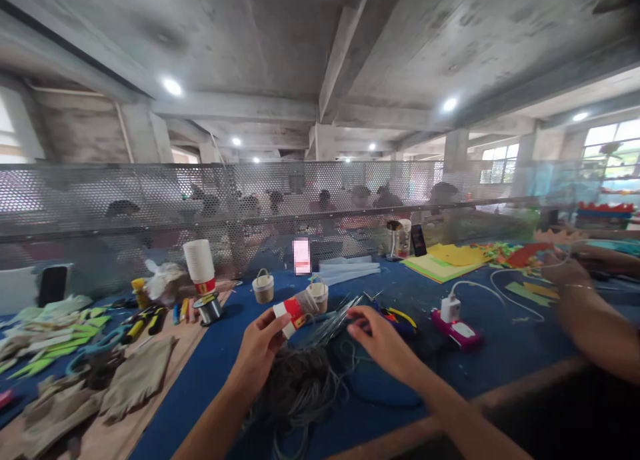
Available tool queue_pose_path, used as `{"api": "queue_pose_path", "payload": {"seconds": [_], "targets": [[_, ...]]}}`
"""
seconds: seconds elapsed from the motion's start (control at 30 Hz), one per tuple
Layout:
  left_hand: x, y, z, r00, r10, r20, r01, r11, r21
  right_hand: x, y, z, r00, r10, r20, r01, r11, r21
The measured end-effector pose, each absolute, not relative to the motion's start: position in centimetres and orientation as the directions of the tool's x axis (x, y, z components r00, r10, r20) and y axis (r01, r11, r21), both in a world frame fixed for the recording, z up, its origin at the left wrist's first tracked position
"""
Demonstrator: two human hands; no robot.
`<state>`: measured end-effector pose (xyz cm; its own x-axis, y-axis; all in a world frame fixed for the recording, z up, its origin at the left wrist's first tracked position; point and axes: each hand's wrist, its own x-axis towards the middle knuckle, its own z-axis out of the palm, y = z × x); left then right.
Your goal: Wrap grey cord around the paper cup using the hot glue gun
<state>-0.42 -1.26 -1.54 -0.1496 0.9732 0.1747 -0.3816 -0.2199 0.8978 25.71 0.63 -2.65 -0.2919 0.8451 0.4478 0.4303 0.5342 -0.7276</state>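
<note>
My left hand [263,343] is closed around a red and white paper cup [289,315], tilted on its side. Grey cord [306,301] is wound around the cup's far end. To the right, my right hand [377,337] has its fingers curled together beside a bunch of clear thin strips [336,323]; anything pinched in them is too small to make out. Below and between both hands lies a loose heap of grey cord [303,383]. Just behind the held cup stands a small cord-wrapped basket [320,295] with a handle, and a similar basket [263,289] is to its left.
Pliers [400,319] lie beyond my right hand, near a purple power strip [457,330] with a charger. On the left are stacked cups [199,263], a wire spool [209,309] and gloves [137,377]. Another person's arm [580,307] reaches in at right. A perforated screen [260,200] bounds the back.
</note>
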Motion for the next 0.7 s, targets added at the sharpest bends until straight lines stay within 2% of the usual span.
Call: {"api": "queue_pose_path", "payload": {"seconds": [0.07,0.17,0.37,0.47,0.57,0.7], "targets": [[-0.4,-1.3,-1.5,-0.141,0.972,0.186,-0.392,-0.227,0.891,23.0,0.9,-2.9,-0.423,0.814,0.398,0.228,0.521,-0.823],[-0.5,-1.4,-1.3,-0.136,0.970,0.200,-0.409,-0.239,0.881,20.2,1.6,-3.3,-0.513,0.786,0.344,0.079,0.443,-0.893],[-0.4,-1.4,-1.3,-0.159,0.970,0.184,-0.378,-0.232,0.896,19.9,2.2,-2.2,-0.443,0.832,0.335,0.141,0.433,-0.890],[-0.2,-1.6,-1.2,-0.154,0.972,0.178,-0.345,-0.222,0.912,20.5,1.9,-0.8,-0.381,0.804,0.456,0.236,0.562,-0.793],[0.2,-2.0,-0.8,-0.121,0.976,0.179,-0.309,-0.208,0.928,20.6,1.5,0.7,-0.341,0.715,0.611,0.354,0.700,-0.621],[0.8,-2.7,-0.1,-0.068,0.982,0.174,-0.241,-0.186,0.953,20.2,1.6,2.1,-0.362,0.606,0.708,0.411,0.786,-0.463]]}}
